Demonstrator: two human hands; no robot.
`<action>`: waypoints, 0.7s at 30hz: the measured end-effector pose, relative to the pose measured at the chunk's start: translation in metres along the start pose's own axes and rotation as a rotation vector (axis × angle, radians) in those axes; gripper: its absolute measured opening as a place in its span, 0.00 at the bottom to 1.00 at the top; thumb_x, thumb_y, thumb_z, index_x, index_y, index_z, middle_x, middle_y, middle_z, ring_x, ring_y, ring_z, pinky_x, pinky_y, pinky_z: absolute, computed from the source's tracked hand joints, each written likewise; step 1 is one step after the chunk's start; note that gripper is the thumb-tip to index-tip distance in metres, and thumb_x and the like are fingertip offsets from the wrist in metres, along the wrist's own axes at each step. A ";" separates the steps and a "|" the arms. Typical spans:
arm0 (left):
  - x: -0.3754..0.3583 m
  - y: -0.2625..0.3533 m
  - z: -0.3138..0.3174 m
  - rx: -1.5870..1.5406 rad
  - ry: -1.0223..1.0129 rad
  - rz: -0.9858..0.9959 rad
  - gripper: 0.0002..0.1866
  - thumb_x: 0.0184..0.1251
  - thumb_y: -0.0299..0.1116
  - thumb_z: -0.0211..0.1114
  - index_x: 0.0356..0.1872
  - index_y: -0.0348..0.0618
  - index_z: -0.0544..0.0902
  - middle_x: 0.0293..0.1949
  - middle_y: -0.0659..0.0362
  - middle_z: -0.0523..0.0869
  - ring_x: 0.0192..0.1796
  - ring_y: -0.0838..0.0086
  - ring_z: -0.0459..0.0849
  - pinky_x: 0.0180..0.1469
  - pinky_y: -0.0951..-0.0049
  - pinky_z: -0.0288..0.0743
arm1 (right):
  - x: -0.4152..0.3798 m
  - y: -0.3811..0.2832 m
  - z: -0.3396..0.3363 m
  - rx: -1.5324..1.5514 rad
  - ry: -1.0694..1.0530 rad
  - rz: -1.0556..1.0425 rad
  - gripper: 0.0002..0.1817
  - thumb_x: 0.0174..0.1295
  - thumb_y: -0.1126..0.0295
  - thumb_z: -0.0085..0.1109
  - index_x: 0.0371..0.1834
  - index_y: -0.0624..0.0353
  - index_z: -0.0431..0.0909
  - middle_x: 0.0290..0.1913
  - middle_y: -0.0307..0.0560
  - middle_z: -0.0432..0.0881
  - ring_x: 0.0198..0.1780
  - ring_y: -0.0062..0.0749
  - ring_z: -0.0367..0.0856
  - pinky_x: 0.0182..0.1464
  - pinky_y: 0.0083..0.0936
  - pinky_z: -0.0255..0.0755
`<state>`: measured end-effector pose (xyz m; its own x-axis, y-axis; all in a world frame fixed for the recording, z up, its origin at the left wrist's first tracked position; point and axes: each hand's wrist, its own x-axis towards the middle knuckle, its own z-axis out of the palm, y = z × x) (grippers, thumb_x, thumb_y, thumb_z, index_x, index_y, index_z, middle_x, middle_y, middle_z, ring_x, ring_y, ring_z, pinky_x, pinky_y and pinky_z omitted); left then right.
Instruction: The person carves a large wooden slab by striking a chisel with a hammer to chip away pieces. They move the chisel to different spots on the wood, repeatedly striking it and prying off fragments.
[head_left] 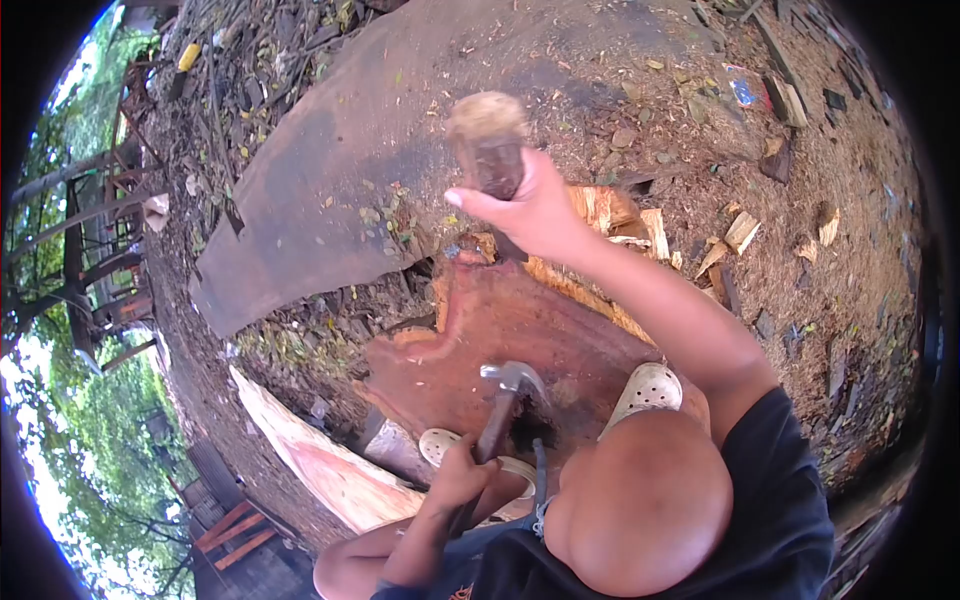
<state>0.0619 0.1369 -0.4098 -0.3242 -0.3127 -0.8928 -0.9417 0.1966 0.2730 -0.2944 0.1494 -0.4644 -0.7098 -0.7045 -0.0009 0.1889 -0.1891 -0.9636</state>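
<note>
My left hand (pixel 465 480) is closed around the handle of a claw hammer (pixel 497 420), its metal head up over a broad reddish-brown slab of wood (pixel 540 325). Beyond the slab, my raised right hand (pixel 525 205) grips a short chunk of wood (pixel 490 140) with a dark body and a pale, rough end. Motion blurs that chunk. A dark hollow (pixel 533 432) shows in the slab near the hammer head. My bent knee (pixel 640 500) hides part of the slab's near side.
Pale shoes (pixel 650 390) rest at the slab's near edge. A long split log (pixel 310 450) lies at the left. Wood chips (pixel 742 231) litter the ground at the right. Behind the slab lies a flat brown sheet (pixel 330 180). A yellow-handled item (pixel 188 57) lies far left.
</note>
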 end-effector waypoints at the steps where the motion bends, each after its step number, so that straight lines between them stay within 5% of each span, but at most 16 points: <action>1: -0.011 0.021 -0.015 -0.128 0.047 -0.098 0.18 0.53 0.29 0.65 0.44 0.31 0.73 0.25 0.53 0.80 0.26 0.70 0.81 0.28 0.70 0.75 | 0.002 0.000 0.002 -0.025 -0.012 -0.017 0.24 0.52 0.66 0.68 0.48 0.68 0.72 0.43 0.50 0.82 0.44 0.31 0.80 0.49 0.31 0.73; 3: -0.043 0.067 -0.052 -0.295 0.173 -0.177 0.13 0.54 0.25 0.64 0.41 0.34 0.75 0.25 0.59 0.78 0.27 0.81 0.77 0.24 0.77 0.70 | 0.006 0.004 0.007 -0.091 -0.027 -0.096 0.26 0.52 0.64 0.67 0.49 0.69 0.70 0.42 0.56 0.81 0.44 0.40 0.81 0.50 0.33 0.73; 4: -0.058 0.082 -0.074 -0.363 0.293 0.060 0.15 0.53 0.23 0.64 0.43 0.36 0.75 0.29 0.59 0.78 0.26 0.80 0.76 0.24 0.77 0.70 | 0.010 0.012 0.012 -0.137 -0.030 -0.156 0.26 0.52 0.63 0.67 0.49 0.69 0.70 0.41 0.56 0.81 0.44 0.42 0.81 0.50 0.33 0.73; 5: -0.077 0.104 -0.095 -0.413 0.469 0.096 0.17 0.52 0.21 0.63 0.45 0.35 0.75 0.32 0.60 0.77 0.25 0.80 0.74 0.26 0.80 0.69 | 0.011 0.016 0.014 -0.181 -0.043 -0.215 0.26 0.52 0.63 0.67 0.48 0.68 0.70 0.40 0.57 0.81 0.43 0.43 0.82 0.50 0.33 0.73; 6: -0.099 0.134 -0.115 -0.170 0.694 0.117 0.18 0.56 0.29 0.64 0.48 0.36 0.75 0.33 0.60 0.76 0.26 0.80 0.74 0.26 0.81 0.68 | 0.009 0.007 0.014 -0.230 -0.133 -0.151 0.26 0.54 0.64 0.67 0.50 0.66 0.67 0.41 0.55 0.81 0.44 0.42 0.82 0.49 0.34 0.74; 7: -0.112 0.123 -0.147 0.108 0.876 0.441 0.21 0.62 0.43 0.61 0.49 0.37 0.75 0.32 0.60 0.77 0.24 0.78 0.75 0.24 0.80 0.67 | 0.006 0.001 0.016 -0.232 -0.181 -0.137 0.26 0.54 0.64 0.67 0.50 0.66 0.67 0.41 0.56 0.81 0.44 0.43 0.82 0.49 0.34 0.74; 9: -0.140 0.153 -0.172 -0.544 0.835 0.849 0.27 0.66 0.49 0.58 0.55 0.38 0.66 0.25 0.66 0.68 0.20 0.84 0.65 0.18 0.85 0.60 | 0.001 -0.005 0.024 -0.230 -0.275 -0.107 0.25 0.54 0.64 0.66 0.50 0.66 0.67 0.42 0.59 0.80 0.45 0.43 0.81 0.49 0.33 0.74; 10: -0.155 0.169 -0.187 -0.597 0.636 1.035 0.22 0.70 0.48 0.53 0.53 0.40 0.66 0.25 0.65 0.66 0.20 0.83 0.63 0.17 0.85 0.58 | -0.001 -0.002 0.031 -0.238 -0.279 -0.190 0.25 0.55 0.64 0.65 0.50 0.67 0.66 0.39 0.62 0.78 0.42 0.48 0.81 0.46 0.34 0.74; 13: -0.166 0.191 -0.184 -0.475 0.884 1.182 0.20 0.69 0.51 0.51 0.47 0.44 0.67 0.26 0.63 0.66 0.24 0.78 0.67 0.25 0.80 0.64 | -0.014 -0.010 0.032 -0.288 -0.325 -0.268 0.24 0.55 0.64 0.65 0.48 0.67 0.66 0.36 0.61 0.78 0.41 0.52 0.79 0.44 0.37 0.73; 15: -0.137 0.190 -0.152 -0.543 0.998 1.055 0.20 0.69 0.52 0.50 0.43 0.43 0.69 0.24 0.63 0.70 0.28 0.76 0.72 0.30 0.78 0.68 | -0.017 -0.002 0.036 -0.291 -0.318 -0.264 0.23 0.55 0.65 0.65 0.46 0.67 0.66 0.36 0.61 0.77 0.41 0.55 0.78 0.43 0.40 0.72; 16: -0.113 0.159 -0.151 0.208 1.090 0.956 0.19 0.69 0.50 0.51 0.43 0.42 0.70 0.22 0.63 0.70 0.24 0.77 0.72 0.27 0.79 0.68 | -0.018 -0.001 0.037 -0.292 -0.315 -0.280 0.22 0.55 0.65 0.65 0.45 0.67 0.65 0.36 0.61 0.77 0.41 0.55 0.78 0.43 0.40 0.72; 18: -0.085 0.152 -0.128 0.471 0.780 0.558 0.16 0.68 0.44 0.55 0.40 0.40 0.71 0.18 0.64 0.72 0.19 0.80 0.73 0.23 0.80 0.68 | -0.023 0.002 0.039 -0.275 -0.282 -0.311 0.22 0.55 0.66 0.64 0.45 0.66 0.65 0.37 0.61 0.77 0.41 0.54 0.78 0.43 0.40 0.71; 19: -0.075 0.173 -0.107 0.006 0.461 0.329 0.13 0.67 0.40 0.58 0.37 0.39 0.72 0.16 0.65 0.72 0.19 0.81 0.74 0.21 0.80 0.67 | -0.023 0.005 0.038 -0.255 -0.257 -0.329 0.22 0.55 0.66 0.64 0.45 0.66 0.66 0.37 0.61 0.77 0.41 0.54 0.78 0.43 0.40 0.71; 21: -0.087 0.182 -0.123 -0.121 0.540 0.254 0.11 0.65 0.36 0.60 0.37 0.39 0.73 0.17 0.65 0.72 0.17 0.83 0.72 0.18 0.81 0.64 | -0.018 0.004 0.037 -0.241 -0.254 -0.330 0.22 0.54 0.67 0.64 0.45 0.65 0.66 0.36 0.59 0.77 0.40 0.52 0.79 0.42 0.40 0.71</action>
<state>-0.0927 0.0852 -0.2382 -0.5101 -0.7031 -0.4954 -0.8222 0.2294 0.5209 -0.2553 0.1361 -0.4579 -0.5117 -0.7838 0.3519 -0.2024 -0.2881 -0.9360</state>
